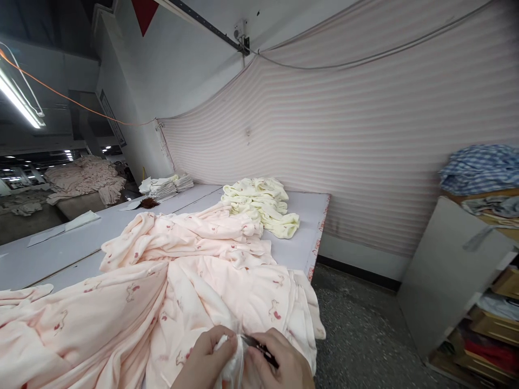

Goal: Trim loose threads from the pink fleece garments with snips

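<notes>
At the bottom edge, my left hand (205, 361) pinches a bunched white edge of the pink printed fabric (170, 286) that is heaped across the table. Right beside it, my right hand (279, 364) is closed on a small dark metal tool (259, 346), likely snips, whose tip touches the fabric held by the left hand. The two hands almost touch each other. The wrists are cut off by the frame.
The grey table (295, 237) also carries a pile of pale yellow garments (263, 205) and stacked white pieces (164, 186) at the far end. A striped fabric wall hangs behind. A shelf unit (458, 270) with folded cloth stands right, across a speckled floor aisle.
</notes>
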{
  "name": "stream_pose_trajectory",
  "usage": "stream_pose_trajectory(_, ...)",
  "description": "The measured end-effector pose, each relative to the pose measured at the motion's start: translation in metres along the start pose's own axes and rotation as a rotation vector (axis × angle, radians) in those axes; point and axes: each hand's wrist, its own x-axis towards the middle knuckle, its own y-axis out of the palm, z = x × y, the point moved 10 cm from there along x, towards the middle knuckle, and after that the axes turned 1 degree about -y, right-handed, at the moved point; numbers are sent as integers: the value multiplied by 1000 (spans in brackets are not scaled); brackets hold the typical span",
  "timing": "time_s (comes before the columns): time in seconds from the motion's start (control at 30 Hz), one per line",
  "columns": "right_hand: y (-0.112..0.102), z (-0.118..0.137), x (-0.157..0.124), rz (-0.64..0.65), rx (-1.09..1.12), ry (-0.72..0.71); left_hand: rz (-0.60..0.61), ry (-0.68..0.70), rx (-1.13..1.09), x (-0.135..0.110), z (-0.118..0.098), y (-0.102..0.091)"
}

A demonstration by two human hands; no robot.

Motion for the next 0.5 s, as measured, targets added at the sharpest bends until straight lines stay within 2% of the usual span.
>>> stream_pose_trajectory(0.13,17,-18,-2,-35,352,144,62,47,17,-2,-17,8)
stream_pose_trajectory(0.2,20,-21,-2,-45,435,150,27,45,50,-6,-23,-4)
stream_pose_trajectory(0.27,12,-26,-2,-95,472,161,-137,34,58,-14,-28,-43)
stream_pose_trajectory(0.33,-4,-35,-2,-174,475,190,-420,18,12,-32,-34,-104)
stream_pose_trajectory(0.4,-20,-44,-3,-252,469,237,-641,-49,-75,-54,-36,-161)
stream_pose_trajectory(0.5,-27,-52,-4,-277,457,313,-956,-38,-48,-86,-55,-225)
